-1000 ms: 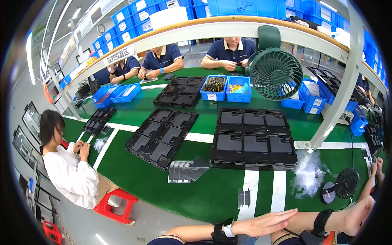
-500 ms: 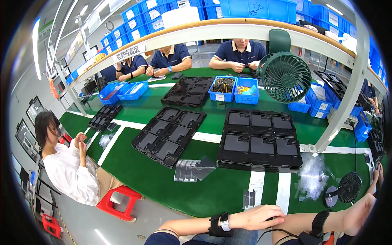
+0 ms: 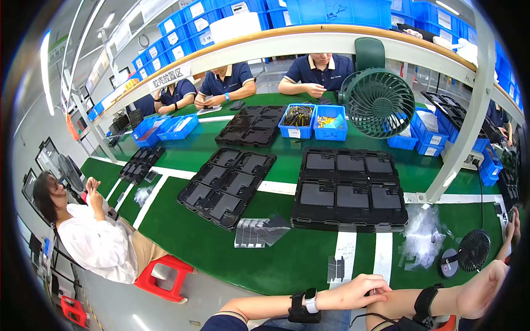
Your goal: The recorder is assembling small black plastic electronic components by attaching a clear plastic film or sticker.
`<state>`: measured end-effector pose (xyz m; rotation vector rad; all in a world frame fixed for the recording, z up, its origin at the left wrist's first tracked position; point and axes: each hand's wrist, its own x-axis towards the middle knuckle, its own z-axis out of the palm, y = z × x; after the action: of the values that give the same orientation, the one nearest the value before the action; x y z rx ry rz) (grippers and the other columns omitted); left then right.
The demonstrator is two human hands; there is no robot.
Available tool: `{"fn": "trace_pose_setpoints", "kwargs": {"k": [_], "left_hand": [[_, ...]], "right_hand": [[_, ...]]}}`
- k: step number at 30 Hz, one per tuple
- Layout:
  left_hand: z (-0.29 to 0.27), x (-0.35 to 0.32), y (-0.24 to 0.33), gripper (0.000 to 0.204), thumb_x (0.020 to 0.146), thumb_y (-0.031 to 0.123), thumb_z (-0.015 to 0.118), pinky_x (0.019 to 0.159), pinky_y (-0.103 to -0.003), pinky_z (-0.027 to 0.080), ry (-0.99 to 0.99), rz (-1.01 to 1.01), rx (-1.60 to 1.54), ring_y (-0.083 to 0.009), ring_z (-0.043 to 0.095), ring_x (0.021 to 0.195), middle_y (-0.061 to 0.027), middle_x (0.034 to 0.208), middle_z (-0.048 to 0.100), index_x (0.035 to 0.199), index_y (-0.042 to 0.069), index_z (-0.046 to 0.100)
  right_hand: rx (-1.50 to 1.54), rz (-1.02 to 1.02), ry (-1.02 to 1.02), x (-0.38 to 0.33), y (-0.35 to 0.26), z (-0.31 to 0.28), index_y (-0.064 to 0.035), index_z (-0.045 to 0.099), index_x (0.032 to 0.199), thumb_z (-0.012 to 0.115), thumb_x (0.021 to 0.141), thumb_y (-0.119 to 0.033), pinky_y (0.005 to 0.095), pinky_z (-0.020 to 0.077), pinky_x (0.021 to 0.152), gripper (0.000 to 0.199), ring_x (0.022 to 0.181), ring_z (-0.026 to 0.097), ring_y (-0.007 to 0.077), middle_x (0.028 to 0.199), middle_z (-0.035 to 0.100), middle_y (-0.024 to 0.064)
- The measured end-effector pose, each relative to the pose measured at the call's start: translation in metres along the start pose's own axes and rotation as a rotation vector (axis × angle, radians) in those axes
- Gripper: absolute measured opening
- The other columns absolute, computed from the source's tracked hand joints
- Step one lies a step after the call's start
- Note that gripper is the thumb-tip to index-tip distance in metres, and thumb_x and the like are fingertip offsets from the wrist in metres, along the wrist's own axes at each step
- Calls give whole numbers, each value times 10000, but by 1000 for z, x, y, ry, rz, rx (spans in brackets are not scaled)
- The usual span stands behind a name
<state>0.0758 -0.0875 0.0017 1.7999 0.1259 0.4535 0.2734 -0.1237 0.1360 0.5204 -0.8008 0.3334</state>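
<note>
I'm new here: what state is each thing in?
Left hand: resting on right forearm
Right hand: grip unclear
Smartwatch: strapped on
Front left black tray: looks filled
Front right tray stack: top looks filled
Clear plastic heap: crumpled
Green fan: spinning unclear
Nearer red stool: occupied

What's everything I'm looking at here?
Table: one, green, centre
Shelf: one, white, wood-edged, above table
Trays: at least four, black, on table
Bins: many, blue, shelf and table
Large fan: one, green, at shelf
Small fan: one, black, table right
Film: several, clear, table's near side
Stools: at least two, red, lower left
Co-workers: at least four, white or navy, around table
Watch: one, white, lower centre
Straps: two, black, lower centre and right
Left hand: one, bare, on right forearm
Right hand: one, bare, right edge
</note>
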Motion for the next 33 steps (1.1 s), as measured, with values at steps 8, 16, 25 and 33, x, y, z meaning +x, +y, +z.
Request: {"fn": "trace_pose_setpoints", "kwargs": {"k": [8,16,25,33], "left_hand": [[1,-1,-8,230,846,105,576,710,-353,477,102,262,110,-289,585,809,-126,898,578,1043,-15,570],[1,-4,-3,193,860,92,564,689,-328,486,12,28,48,-269,596,782,-119,901,568,1030,1,571],[9,-9,8,189,867,94,543,708,-333,490,242,226,180,-259,585,849,-102,916,574,1038,16,558],[13,-17,15,397,872,61,465,748,-384,487,-5,89,275,-331,573,925,-176,1079,539,1258,-7,406]], "right_hand": [[11,-13,-4,-1,-6,-1,-80,414,590,461,710,-28,197,302,424,139,405,368,72,484,393,-14],[35,-26,-26,3,-6,3,-82,410,581,460,700,-22,194,300,417,143,397,365,71,476,392,-14],[63,-31,-45,3,-7,7,-85,405,570,460,689,-16,191,297,409,148,387,362,70,466,390,-15],[72,-37,-64,6,-13,13,-87,401,560,459,679,-10,188,295,402,153,379,359,68,457,389,-16]]}}
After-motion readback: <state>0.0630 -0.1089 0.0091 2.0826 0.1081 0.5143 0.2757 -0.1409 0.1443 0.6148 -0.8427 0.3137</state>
